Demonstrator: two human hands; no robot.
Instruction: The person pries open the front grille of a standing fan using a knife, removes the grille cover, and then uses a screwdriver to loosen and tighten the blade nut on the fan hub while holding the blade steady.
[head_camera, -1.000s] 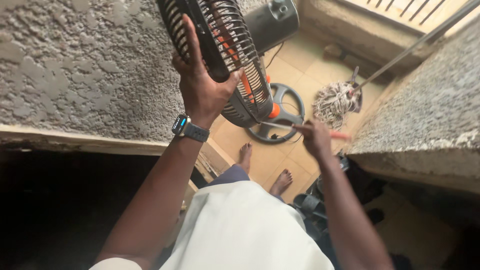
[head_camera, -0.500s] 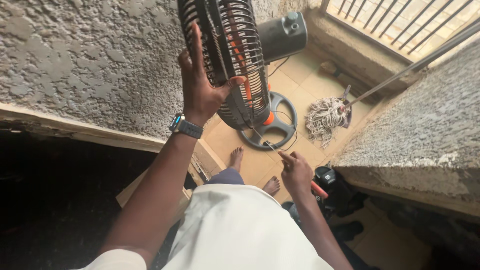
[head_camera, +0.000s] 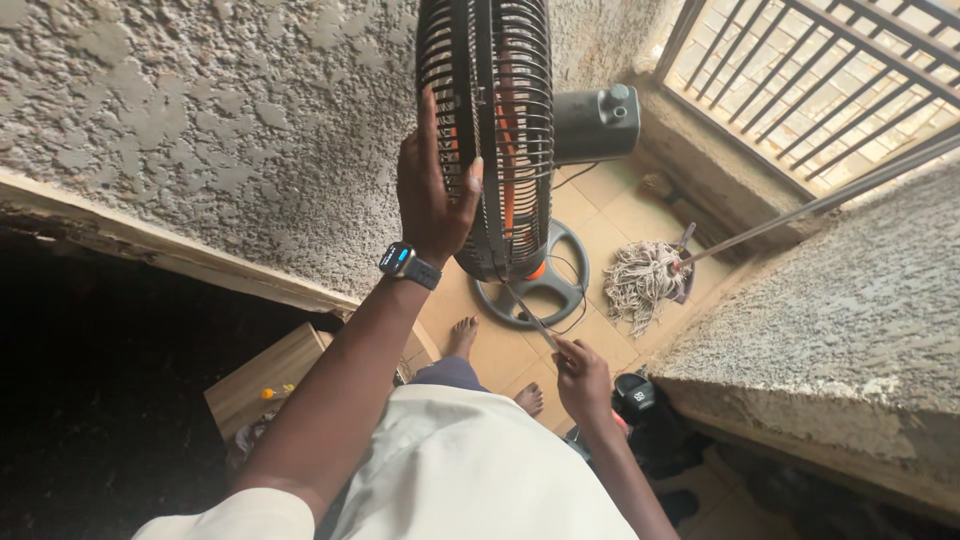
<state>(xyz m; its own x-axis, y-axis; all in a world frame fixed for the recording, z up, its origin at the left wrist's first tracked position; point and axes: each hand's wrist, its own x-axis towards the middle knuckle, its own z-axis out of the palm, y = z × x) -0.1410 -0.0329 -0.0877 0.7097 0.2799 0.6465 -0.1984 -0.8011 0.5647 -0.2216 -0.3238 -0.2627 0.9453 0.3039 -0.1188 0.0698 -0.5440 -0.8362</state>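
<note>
A black standing fan (head_camera: 500, 130) with a wire cage and orange blades stands on its round base (head_camera: 535, 285) on the tiled floor. My left hand (head_camera: 432, 190), with a smartwatch on its wrist, lies flat against the front of the cage and holds it. Lower down, my right hand (head_camera: 582, 378) grips a thin screwdriver (head_camera: 532, 318) whose tip points up at the bottom edge of the cage. My bare feet show below the fan.
A rough plastered wall (head_camera: 200, 130) runs on the left, another (head_camera: 850, 310) on the right. A string mop (head_camera: 640, 275) leans against the right wall. A metal grille (head_camera: 820, 80) closes the far end. A wooden board (head_camera: 265, 375) lies by my legs.
My right hand has come down and closer to me with the screwdriver. The view has shifted so the fan cage stands more upright. My left hand stays on the cage.
</note>
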